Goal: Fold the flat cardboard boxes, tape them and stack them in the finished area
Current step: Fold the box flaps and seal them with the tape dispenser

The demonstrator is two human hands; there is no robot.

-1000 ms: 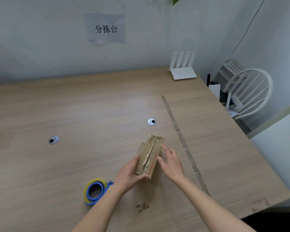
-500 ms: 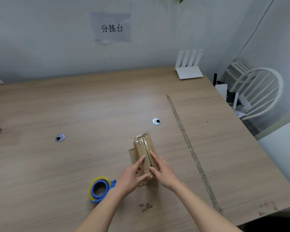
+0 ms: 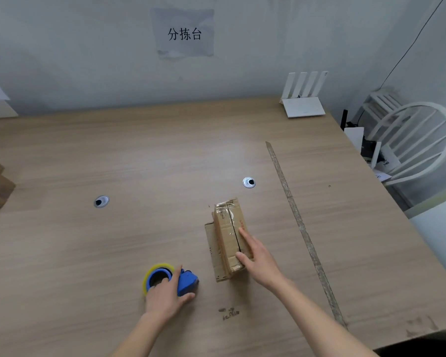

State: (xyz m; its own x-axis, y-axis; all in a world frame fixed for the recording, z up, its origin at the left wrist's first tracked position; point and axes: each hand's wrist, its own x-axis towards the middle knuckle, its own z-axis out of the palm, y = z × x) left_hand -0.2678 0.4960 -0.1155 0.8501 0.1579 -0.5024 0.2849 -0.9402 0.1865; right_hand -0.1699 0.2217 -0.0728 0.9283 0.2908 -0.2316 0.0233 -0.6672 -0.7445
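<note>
Left hand [image 3: 165,296], formerly bracing the box [image 3: 229,235], is now curling around the tape dispenser [image 3: 171,279], just left of the box. Right hand [image 3: 258,256] is pressing the flaps flat, fingers straight. Risk: seam springing open, box sliding during one-handed taping.

Box [image 3: 229,235] at table [image 3: 113,155] centre-right, near edge; tape dispenser [image 3: 170,279] to its left. Router [image 3: 303,104] at far right corner. Chair [image 3: 417,140] right of table.
</note>
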